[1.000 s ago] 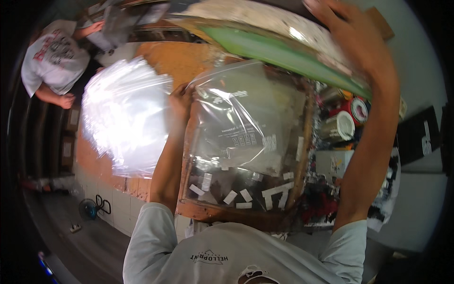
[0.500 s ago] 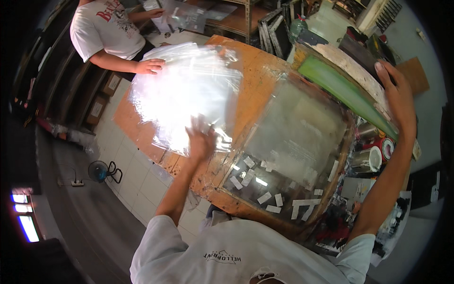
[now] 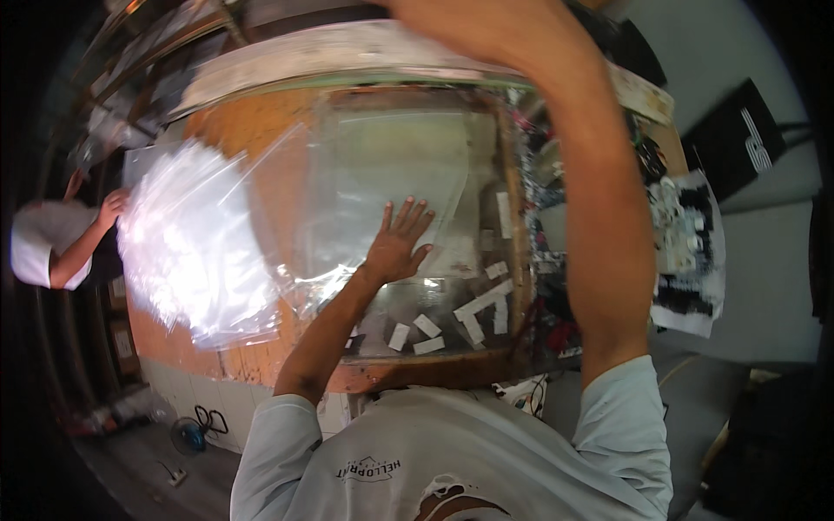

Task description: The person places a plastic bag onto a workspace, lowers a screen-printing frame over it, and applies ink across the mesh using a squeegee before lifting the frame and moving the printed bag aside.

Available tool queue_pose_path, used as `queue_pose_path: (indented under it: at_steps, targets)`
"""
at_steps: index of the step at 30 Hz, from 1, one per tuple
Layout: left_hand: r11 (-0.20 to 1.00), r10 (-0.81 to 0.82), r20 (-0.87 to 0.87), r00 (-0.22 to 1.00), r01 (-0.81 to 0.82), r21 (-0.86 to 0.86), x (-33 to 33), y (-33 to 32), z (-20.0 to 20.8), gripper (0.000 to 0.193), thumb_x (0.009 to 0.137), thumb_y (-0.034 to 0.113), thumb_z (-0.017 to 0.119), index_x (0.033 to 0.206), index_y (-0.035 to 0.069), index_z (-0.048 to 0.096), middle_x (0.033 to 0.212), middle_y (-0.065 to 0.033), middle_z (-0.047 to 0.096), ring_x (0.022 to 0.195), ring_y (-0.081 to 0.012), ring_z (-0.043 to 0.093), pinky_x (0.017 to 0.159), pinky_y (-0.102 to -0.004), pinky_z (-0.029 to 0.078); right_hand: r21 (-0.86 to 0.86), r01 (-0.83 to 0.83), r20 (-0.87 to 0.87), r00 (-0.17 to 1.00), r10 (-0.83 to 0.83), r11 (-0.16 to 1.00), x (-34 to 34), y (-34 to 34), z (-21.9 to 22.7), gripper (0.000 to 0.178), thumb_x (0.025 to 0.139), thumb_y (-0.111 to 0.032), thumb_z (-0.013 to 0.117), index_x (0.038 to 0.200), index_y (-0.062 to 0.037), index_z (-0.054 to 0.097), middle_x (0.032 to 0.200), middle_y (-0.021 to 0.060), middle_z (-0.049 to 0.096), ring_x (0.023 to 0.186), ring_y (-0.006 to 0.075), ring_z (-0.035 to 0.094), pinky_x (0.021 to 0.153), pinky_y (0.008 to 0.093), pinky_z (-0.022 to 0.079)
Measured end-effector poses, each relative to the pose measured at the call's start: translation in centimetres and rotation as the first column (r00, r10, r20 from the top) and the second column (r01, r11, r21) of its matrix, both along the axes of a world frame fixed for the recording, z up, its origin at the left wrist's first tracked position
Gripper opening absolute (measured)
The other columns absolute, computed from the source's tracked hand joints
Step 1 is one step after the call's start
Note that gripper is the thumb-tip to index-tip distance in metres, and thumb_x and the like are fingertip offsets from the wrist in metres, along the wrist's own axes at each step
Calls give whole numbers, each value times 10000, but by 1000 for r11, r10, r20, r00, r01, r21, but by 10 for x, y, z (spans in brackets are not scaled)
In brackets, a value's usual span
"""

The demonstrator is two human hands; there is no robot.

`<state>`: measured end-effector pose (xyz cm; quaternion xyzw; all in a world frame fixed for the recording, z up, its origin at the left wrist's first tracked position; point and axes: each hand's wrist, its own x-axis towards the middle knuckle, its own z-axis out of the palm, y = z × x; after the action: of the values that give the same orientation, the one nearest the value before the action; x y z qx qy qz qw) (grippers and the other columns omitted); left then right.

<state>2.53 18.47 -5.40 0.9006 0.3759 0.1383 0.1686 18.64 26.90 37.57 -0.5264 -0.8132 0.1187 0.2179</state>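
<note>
My left hand (image 3: 399, 245) lies flat with spread fingers on a clear plastic bag (image 3: 347, 187), which is laid over the glass panel (image 3: 400, 304) set in the wooden table. To the left is a pile of clear plastic bags (image 3: 195, 252), shining with glare. My right arm reaches up and across to the far side, and my right hand (image 3: 452, 22) is at the top edge by a long pale frame (image 3: 330, 54) with a green strip along its lower side. Its fingers are out of the picture, so its grip does not show.
White tape pieces (image 3: 473, 313) are stuck on the near part of the glass. At the left another person's hand (image 3: 113, 207) touches the bag pile. Ink-stained sheets (image 3: 691, 252) lie on the right. A small fan (image 3: 188, 436) stands on the floor.
My left hand has gone from the bag pile to the glass, and a bag now lies there. My right hand has moved toward the top edge. The view has turned.
</note>
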Motion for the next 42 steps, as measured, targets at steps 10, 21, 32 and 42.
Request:
queue_pose_path:
  at_steps: [10,21,32,42]
  targets:
    - [921,387,7,922,-387,39,40,-40,19,660,980,421,631,1472,-1,507,1664,-274,255,1587,-427,126,1194,-742,34,-142,-53,-2,999,53,988,17,4,16,388,1017,-221,490,956,91,712,841,206,694,774,285,677,757,422,573]
    - [914,403,-132,906,-406,3,31,-91,17,769,994,464,621,1582,43,361,1686,-258,195,1592,-426,101,1174,-771,4,-78,-102,-32,994,100,992,13,3,10,340,997,-167,491,945,86,711,797,187,671,703,245,646,654,386,560]
    - [541,831,-238,503,-830,134,-168,-93,4,616,1062,329,473,1595,66,312,1663,-166,321,1562,-314,291,1205,-731,-48,-117,-74,-98,993,62,990,7,3,3,321,1000,-166,496,912,67,698,745,141,632,624,197,587,539,348,522]
    - [432,873,84,480,-843,320,-222,-77,7,640,983,249,645,1550,62,413,1593,-181,438,1508,-357,372,1220,-697,72,133,-88,-67,993,97,987,13,-11,-11,378,1045,-246,482,958,38,715,805,131,669,687,212,621,633,360,562]
